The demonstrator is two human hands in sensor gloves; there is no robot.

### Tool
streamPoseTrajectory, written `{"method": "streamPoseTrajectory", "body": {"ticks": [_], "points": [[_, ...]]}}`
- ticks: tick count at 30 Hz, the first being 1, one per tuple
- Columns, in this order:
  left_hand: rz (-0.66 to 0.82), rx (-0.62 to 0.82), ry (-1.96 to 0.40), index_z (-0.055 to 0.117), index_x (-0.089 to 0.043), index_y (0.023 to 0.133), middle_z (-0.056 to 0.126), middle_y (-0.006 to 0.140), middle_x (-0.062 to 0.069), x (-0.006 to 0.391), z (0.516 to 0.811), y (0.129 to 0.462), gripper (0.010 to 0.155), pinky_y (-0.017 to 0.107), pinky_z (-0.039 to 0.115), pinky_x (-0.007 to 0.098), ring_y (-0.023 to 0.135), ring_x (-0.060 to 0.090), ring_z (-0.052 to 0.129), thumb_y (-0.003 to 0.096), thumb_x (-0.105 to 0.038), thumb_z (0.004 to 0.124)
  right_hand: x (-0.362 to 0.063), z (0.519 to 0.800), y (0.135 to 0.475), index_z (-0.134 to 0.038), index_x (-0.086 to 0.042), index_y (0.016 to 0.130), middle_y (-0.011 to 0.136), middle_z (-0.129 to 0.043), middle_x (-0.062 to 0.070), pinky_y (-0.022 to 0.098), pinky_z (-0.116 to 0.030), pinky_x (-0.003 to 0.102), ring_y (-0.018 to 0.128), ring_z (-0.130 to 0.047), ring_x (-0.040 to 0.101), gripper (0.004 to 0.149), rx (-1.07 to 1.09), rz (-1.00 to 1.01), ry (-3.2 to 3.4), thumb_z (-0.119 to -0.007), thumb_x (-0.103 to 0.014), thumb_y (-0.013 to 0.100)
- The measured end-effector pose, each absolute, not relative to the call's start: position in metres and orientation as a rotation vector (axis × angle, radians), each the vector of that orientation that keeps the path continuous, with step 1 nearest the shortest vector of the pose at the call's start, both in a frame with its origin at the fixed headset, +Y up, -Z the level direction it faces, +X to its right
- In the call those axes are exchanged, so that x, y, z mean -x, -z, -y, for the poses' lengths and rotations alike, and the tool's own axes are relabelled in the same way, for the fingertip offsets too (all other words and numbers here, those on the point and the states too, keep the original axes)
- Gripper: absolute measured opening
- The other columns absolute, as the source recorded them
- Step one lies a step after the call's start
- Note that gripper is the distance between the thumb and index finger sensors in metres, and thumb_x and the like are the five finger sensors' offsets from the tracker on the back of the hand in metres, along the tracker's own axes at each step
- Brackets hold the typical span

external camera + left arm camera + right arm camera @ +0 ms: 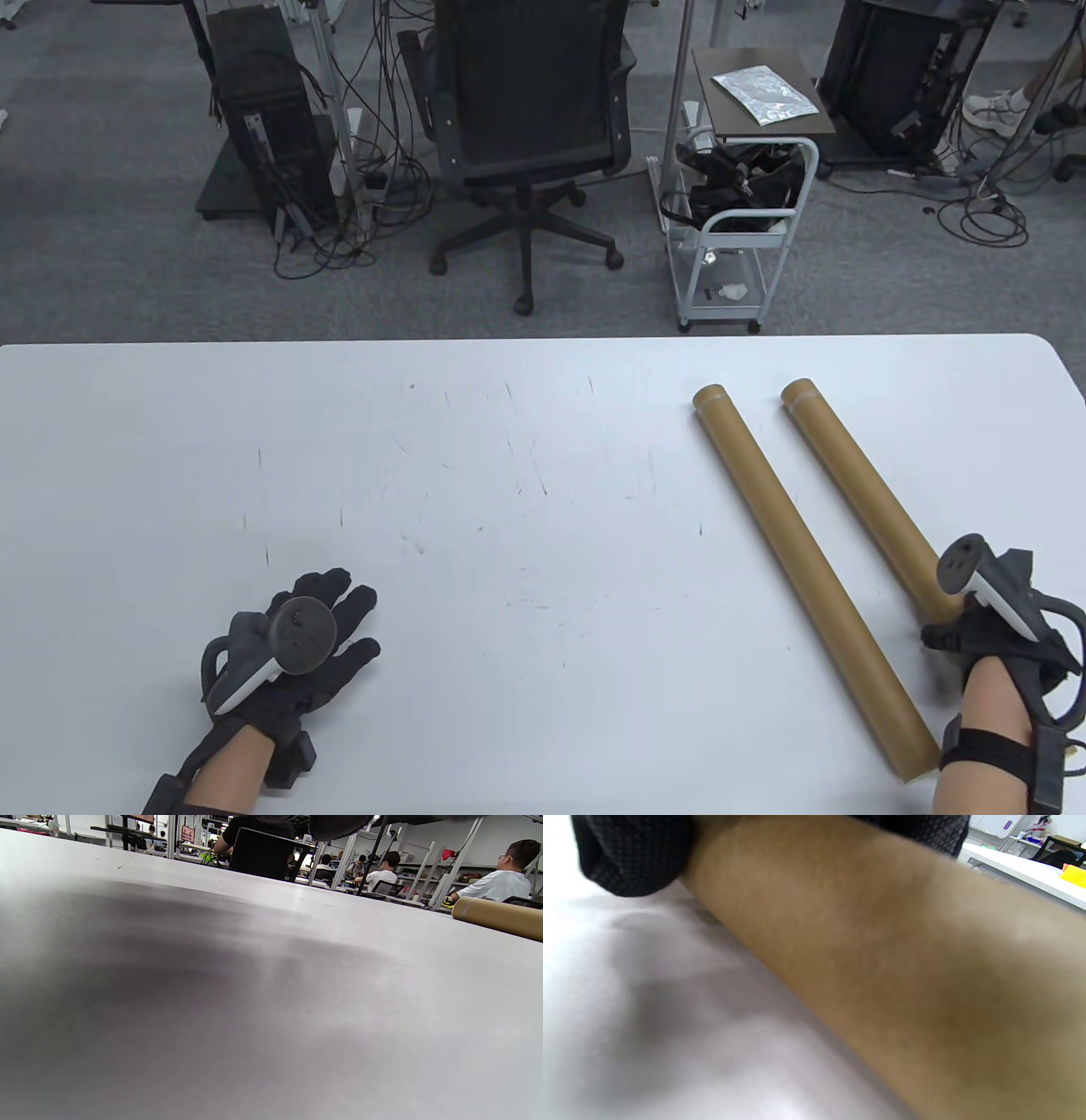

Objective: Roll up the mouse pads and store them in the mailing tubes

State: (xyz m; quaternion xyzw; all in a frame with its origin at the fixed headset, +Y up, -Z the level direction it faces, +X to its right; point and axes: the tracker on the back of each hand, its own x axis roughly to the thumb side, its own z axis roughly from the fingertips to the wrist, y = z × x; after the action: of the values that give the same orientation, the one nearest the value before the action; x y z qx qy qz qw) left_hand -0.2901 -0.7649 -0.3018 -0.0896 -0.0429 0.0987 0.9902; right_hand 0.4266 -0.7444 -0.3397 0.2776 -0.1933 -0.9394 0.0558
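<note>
Two brown cardboard mailing tubes lie side by side on the right of the white table, slanting from far left to near right. My right hand grips the near end of the right tube. In the right wrist view that tube fills the frame, with a gloved finger curled round it. The left tube lies free, and its far end shows in the left wrist view. My left hand rests flat on the table at the near left, fingers spread, holding nothing. No mouse pad is in view.
Beyond the table's far edge stand a black office chair, a white trolley and computer towers with cables on the carpet. People sit at desks in the background of the left wrist view.
</note>
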Motion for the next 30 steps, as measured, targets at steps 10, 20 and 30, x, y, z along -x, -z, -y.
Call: {"method": "streamPoseTrajectory", "body": {"ticks": [10, 20, 30], "points": [[0.123, 0.18, -0.232, 0.05, -0.049, 0.106, 0.036, 0.121, -0.014, 0.29, 0.76, 0.299, 0.078, 0.091, 0.035, 0.05, 0.118, 0.018, 0.033, 0.0325, -0.073, 0.06, -0.376, 0.684, 0.334, -0.038, -0.014, 0.114, 0.114, -0.054, 0.015, 0.073, -0.053, 0.062, 0.098, -0.061, 0.041, 0.087, -0.737, 0.241, 2.877, -0.064, -0.06, 0.044], [0.132, 0.154, -0.208, 0.047, -0.043, 0.108, 0.035, 0.122, -0.01, 0.289, 0.757, 0.294, 0.083, 0.09, 0.035, 0.051, 0.119, 0.021, 0.033, 0.0324, -0.074, 0.06, -0.209, 0.667, 0.339, -0.038, -0.023, 0.113, 0.119, -0.045, 0.01, 0.077, -0.044, 0.062, 0.106, -0.05, 0.039, 0.083, -0.284, -0.013, 3.011, -0.059, -0.063, 0.043], [0.112, 0.16, -0.216, 0.045, -0.049, 0.108, 0.033, 0.122, -0.012, 0.294, 0.758, 0.297, 0.08, 0.091, 0.033, 0.051, 0.119, 0.02, 0.031, 0.0326, -0.074, 0.059, -0.134, 0.714, 0.318, -0.032, -0.027, 0.112, 0.12, -0.035, 0.006, 0.078, -0.039, 0.06, 0.109, -0.04, 0.037, 0.078, 0.147, -0.078, 3.012, -0.054, -0.06, 0.045]]}}
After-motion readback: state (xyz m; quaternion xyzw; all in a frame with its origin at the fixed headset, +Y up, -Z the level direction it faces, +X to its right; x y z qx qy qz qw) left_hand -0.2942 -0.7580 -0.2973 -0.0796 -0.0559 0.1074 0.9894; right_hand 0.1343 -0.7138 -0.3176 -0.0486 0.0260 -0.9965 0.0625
